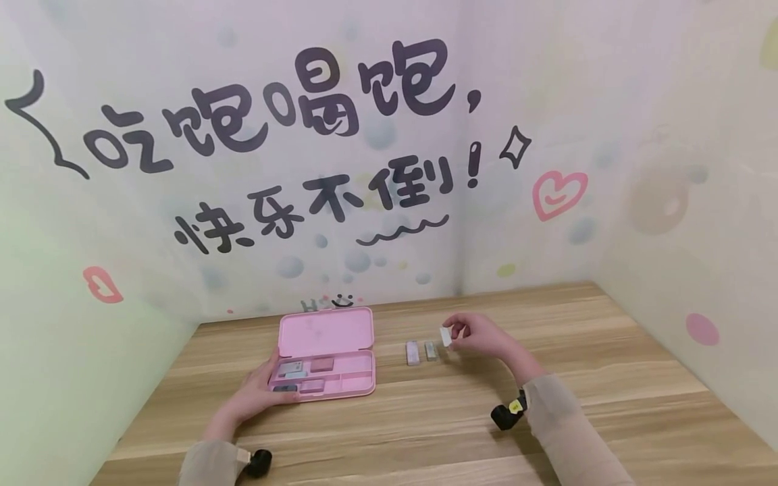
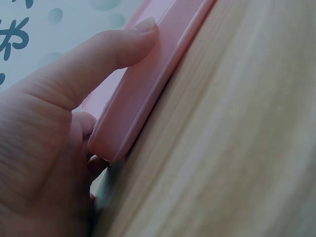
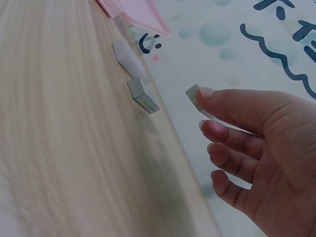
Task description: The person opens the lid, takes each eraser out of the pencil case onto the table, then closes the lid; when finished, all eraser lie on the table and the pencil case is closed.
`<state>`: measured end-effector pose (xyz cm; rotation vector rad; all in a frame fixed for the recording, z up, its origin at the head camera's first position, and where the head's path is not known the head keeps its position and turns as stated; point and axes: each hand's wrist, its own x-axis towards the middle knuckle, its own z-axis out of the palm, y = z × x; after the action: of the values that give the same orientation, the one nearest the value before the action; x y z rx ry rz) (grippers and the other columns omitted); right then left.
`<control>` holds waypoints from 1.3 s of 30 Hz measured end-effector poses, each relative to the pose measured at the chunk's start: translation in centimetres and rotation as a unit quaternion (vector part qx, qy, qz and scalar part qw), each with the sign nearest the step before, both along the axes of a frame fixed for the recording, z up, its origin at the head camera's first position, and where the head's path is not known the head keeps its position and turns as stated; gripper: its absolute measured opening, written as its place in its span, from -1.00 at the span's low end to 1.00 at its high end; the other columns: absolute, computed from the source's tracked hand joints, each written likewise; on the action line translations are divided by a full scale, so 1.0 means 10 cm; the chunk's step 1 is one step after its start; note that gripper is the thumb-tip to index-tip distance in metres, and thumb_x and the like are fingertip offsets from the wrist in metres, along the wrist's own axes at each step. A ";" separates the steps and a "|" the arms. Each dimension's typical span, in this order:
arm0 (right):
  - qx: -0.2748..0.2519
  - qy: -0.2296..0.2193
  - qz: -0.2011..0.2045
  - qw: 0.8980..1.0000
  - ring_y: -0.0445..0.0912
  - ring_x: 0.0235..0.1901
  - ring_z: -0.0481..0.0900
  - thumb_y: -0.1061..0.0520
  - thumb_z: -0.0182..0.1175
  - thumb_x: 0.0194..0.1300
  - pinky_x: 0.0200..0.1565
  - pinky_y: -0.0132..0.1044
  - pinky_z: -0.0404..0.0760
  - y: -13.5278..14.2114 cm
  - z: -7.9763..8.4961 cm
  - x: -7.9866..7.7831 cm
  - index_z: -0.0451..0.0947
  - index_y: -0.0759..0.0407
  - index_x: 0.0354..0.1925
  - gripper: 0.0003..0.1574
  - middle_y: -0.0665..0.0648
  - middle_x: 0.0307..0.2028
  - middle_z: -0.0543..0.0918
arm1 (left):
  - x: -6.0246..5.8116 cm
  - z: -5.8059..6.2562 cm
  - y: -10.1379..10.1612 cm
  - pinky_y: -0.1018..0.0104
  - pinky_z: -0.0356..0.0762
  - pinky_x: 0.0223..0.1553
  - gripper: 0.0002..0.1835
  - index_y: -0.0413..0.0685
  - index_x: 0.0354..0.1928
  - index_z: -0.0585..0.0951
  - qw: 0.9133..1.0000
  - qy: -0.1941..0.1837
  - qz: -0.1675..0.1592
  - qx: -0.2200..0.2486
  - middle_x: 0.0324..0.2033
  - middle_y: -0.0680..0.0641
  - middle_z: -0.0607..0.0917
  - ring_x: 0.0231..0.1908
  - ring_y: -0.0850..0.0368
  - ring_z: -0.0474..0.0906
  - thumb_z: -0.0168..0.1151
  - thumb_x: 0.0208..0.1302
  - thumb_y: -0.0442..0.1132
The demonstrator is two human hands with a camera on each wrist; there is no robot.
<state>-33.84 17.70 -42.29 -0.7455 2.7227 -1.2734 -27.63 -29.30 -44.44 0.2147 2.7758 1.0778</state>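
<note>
An open pink pencil case (image 1: pixel 326 397) lies on the table, its lid (image 1: pixel 328 332) tipped back towards the wall. My left hand (image 1: pixel 258 395) grips its left end, with the thumb (image 2: pixel 143 42) against the front wall and the other fingers round the side, partly hidden. Several small blocks lie in its compartments, among them a reddish one (image 1: pixel 322 365) and a grey one (image 1: pixel 291 367). Right of the case, my right hand (image 1: pixel 480 335) pinches a small whitish eraser (image 1: pixel 446 337) between thumb and fingers, raised above the table. Nearby lie a pale lilac eraser (image 1: pixel 412 353) and a grey-green eraser (image 1: pixel 431 351).
The wood-patterned table (image 1: pixel 389 439) meets a printed wall (image 1: pixel 389 270) right behind the case lid. Side walls close in the table at left and right. Black wrist cameras (image 1: pixel 504 416) hang at both sleeves, close over the tabletop.
</note>
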 end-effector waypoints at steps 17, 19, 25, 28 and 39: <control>0.016 -0.030 -0.020 0.999 -0.10 -0.35 0.49 0.23 0.40 0.09 -0.33 -0.28 0.52 0.00 -0.21 -0.02 0.56 0.30 -0.02 -0.54 0.09 -0.28 0.56 | -0.02 -0.03 -0.01 -0.39 -0.24 0.29 0.32 -0.21 0.51 -0.23 1.000 -0.001 0.001 -0.007 0.44 -0.45 -0.07 0.37 -0.48 -0.20 0.49 -0.03 0.12; 0.019 -0.027 -0.022 0.999 -0.10 -0.32 0.51 0.23 0.41 0.07 -0.30 -0.26 0.53 0.00 -0.23 -0.03 0.56 0.31 -0.02 -0.53 0.08 -0.28 0.57 | -0.03 -0.03 -0.02 -0.38 -0.25 0.29 0.32 -0.20 0.51 -0.23 1.000 0.000 0.001 -0.008 0.44 -0.44 -0.07 0.38 -0.47 -0.20 0.49 -0.03 0.12; 0.030 -0.020 -0.033 0.999 -0.10 -0.28 0.53 0.22 0.44 0.05 -0.23 -0.22 0.55 0.00 -0.26 -0.05 0.58 0.30 -0.04 -0.53 0.05 -0.30 0.58 | -0.03 -0.05 -0.02 -0.37 -0.24 0.30 0.32 -0.19 0.52 -0.22 1.000 0.004 0.002 -0.012 0.45 -0.43 -0.07 0.38 -0.46 -0.18 0.49 -0.04 0.13; 0.037 -0.021 -0.036 0.998 -0.11 -0.28 0.52 0.22 0.44 0.04 -0.21 -0.21 0.54 -0.01 -0.26 -0.05 0.59 0.30 -0.04 -0.52 0.04 -0.30 0.58 | -0.03 -0.04 -0.02 -0.36 -0.25 0.30 0.32 -0.20 0.52 -0.22 1.000 0.006 0.000 -0.013 0.44 -0.44 -0.07 0.38 -0.46 -0.19 0.49 -0.04 0.12; 0.047 -0.019 -0.040 0.998 -0.09 -0.27 0.49 0.21 0.45 0.04 -0.18 -0.18 0.53 0.00 -0.28 -0.05 0.59 0.32 -0.06 -0.54 0.04 -0.31 0.57 | -0.03 -0.06 -0.03 -0.33 -0.29 0.32 0.32 -0.18 0.52 -0.20 1.000 0.005 0.002 -0.007 0.44 -0.45 -0.08 0.39 -0.45 -0.21 0.50 -0.05 0.11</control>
<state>-34.31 17.69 -45.07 -0.6035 2.7842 -1.1522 -27.97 -29.62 -45.06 0.2138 2.7933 1.0617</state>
